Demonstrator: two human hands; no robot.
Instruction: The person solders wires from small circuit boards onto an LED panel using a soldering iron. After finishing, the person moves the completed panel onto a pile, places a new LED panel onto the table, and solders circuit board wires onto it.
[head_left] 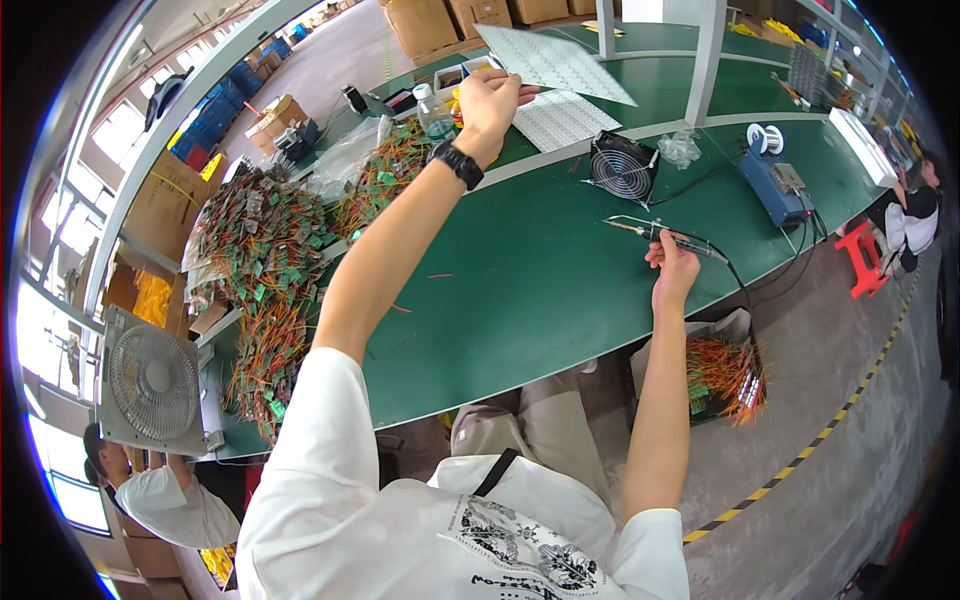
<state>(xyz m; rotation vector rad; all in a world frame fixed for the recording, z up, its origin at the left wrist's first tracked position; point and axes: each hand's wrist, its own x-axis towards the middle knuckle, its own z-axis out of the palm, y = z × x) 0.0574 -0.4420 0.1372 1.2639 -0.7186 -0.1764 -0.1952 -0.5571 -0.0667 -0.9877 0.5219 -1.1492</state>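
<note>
My left hand (492, 100), with a black watch on its wrist, reaches to the far side of the bench. Its fingers are closed on the near-left edge of a thin white panel (560, 65) with rows of small marks, tilted up off the bench. A second such panel (565, 122) lies flat just below it. Over the bench's right part, my right hand (675, 265) is closed round a soldering iron (690, 243), its tip pointing left. A cable runs from the iron's rear end. Beside the panels stands a small black fan (622, 168) with a round grille.
Heaps of wired green circuit boards (265, 225) cover the green bench's (480, 300) left end. A clear bottle (432, 112) stands near my left wrist. Rightward are a blue soldering station (775, 190) and a wire spool (765, 138). A bin of wired boards (715, 375) sits below the front edge.
</note>
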